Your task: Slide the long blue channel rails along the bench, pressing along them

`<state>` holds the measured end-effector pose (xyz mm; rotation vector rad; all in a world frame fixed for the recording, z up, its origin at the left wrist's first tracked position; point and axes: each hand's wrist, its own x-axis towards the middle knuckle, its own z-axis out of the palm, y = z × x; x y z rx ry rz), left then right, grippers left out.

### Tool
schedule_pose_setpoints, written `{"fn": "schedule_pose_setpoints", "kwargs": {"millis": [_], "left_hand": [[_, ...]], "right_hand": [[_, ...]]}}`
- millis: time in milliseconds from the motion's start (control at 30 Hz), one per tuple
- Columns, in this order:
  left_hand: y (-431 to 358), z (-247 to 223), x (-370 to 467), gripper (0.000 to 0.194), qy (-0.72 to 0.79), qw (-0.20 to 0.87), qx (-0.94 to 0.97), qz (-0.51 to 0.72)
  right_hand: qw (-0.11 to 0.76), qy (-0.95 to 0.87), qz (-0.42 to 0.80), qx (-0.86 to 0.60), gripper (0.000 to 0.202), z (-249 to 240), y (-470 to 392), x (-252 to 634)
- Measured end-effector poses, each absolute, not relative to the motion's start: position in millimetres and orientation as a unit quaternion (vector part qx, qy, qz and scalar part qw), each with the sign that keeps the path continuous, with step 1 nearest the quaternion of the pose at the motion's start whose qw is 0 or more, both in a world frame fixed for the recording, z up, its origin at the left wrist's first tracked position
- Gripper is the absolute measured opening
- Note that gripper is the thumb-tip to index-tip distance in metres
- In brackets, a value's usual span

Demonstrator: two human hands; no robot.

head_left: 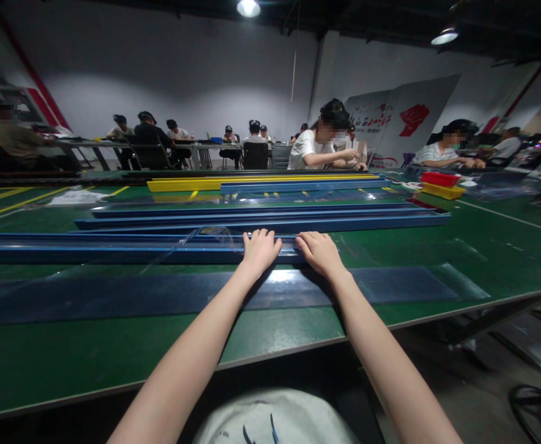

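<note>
A long blue channel strip (113, 254) lies across the green table in front of me, running off to the left. Both hands are on it near its right end. My left hand (260, 251) has its fingers curled over the strip, beside a crumpled piece of clear plastic film (212, 233). A short way to the right, my right hand (319, 251) grips the end with bent fingers and hides part of it. Closer to me lies a flat, shiny transparent strip (159, 295), partly passing beneath my forearms.
More blue channel strips (261, 221) and a yellow strip (182, 185) lie farther back on the green table (270, 336). Red and yellow bins (441, 188) stand at the right rear. A person in white (311, 148) works across the table; others sit behind.
</note>
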<state>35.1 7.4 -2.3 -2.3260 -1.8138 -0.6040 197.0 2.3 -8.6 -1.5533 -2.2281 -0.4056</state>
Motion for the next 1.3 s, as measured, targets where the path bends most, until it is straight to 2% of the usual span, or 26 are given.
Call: {"fn": "schedule_pose_setpoints", "kwargs": {"millis": [433,733,967,1133,1300], "left_hand": [[17,2,29,0.035,-0.564,0.053,-0.797,-0.207],[11,6,22,0.034,-0.617,0.074,-0.762,-0.181],[12,3,24,0.035,-0.630,0.055,-0.756,-0.170],[10,2,29,0.035,-0.622,0.050,-0.762,-0.175],[8,2,32,0.034,-0.609,0.048,-0.769,-0.188]], "right_hand": [[0.185,-0.716,-0.153,-0.655,0.043,2,-1,203],[0.194,-0.680,-0.162,-0.689,0.048,3,-2,208],[0.195,-0.698,-0.174,-0.666,0.044,-1,-2,205],[0.210,-0.759,-0.163,-0.594,0.037,-3,-2,200],[0.191,-0.783,-0.145,-0.574,0.036,-4,-1,196]]}}
